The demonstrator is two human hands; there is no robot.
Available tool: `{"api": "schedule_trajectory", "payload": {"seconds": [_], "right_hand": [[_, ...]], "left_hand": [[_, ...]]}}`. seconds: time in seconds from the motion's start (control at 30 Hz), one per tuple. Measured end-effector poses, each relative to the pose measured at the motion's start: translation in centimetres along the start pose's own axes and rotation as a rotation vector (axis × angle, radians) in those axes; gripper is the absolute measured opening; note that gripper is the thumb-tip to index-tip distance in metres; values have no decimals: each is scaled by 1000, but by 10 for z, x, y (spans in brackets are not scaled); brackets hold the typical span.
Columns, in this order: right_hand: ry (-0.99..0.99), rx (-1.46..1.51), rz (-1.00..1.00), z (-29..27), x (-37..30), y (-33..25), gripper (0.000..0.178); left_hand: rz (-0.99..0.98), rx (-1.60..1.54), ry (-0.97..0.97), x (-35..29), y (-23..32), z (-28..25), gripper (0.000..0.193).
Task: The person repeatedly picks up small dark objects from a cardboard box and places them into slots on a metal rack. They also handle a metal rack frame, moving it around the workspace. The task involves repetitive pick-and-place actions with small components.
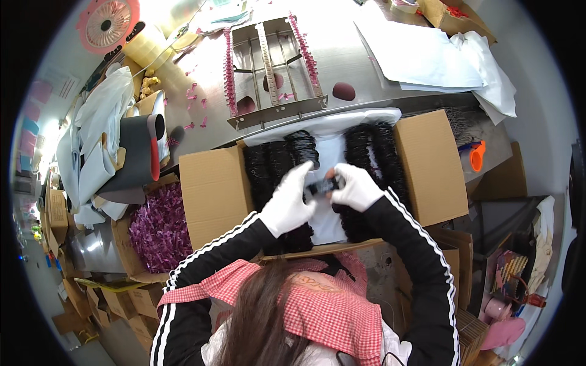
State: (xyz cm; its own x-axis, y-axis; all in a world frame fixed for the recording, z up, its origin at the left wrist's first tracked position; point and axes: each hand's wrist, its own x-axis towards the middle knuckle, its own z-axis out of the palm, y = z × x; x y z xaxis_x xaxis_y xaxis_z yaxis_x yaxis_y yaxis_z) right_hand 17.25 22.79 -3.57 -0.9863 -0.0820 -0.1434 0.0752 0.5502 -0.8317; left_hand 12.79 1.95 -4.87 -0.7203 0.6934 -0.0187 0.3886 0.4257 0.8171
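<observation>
My left hand (290,202), in a white glove, grips the left end of a short black bundle (320,186) whose kind I cannot make out. My right hand (354,186), gloved too with some bare fingertips showing, closes on the bundle's right end. Both hands are over an open cardboard box (215,192), its side flaps folded outward. Inside the box, rows of thin, glossy black pieces (373,146) stand packed on the left and right. Between them a strip of white lining (330,149) shows. My hands and sleeves hide part of the left rows.
Beyond the box, a metal rack (278,114) edged with small pink pieces stands on the steel table (360,73). A carton of purple-pink pieces (160,229) is at the left. White sheets (421,55) and an orange-handled tool (477,156) lie at the right.
</observation>
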Motion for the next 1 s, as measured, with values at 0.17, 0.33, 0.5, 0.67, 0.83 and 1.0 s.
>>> {"api": "schedule_trajectory", "payload": {"seconds": [0.17, 0.33, 0.5, 0.67, 0.83, 1.0], "right_hand": [[267, -158, -97, 43, 38, 46, 41], [306, -163, -17, 49, 25, 45, 58], [130, -111, 41, 61, 22, 33, 66], [175, -478, -238, 10, 44, -10, 36], [354, -585, -788, -29, 124, -69, 55], [-113, -959, -613, -14, 197, -79, 19]], "left_hand": [[117, 652, 77, 20, -12, 16, 88], [5, 790, 119, 27, -30, 40, 72], [-41, 845, 86, 39, -29, 50, 61], [-89, 802, 37, 37, -20, 43, 73], [-62, 525, 191, 13, 1, -7, 87], [-76, 451, 418, -10, -34, -34, 79]]}}
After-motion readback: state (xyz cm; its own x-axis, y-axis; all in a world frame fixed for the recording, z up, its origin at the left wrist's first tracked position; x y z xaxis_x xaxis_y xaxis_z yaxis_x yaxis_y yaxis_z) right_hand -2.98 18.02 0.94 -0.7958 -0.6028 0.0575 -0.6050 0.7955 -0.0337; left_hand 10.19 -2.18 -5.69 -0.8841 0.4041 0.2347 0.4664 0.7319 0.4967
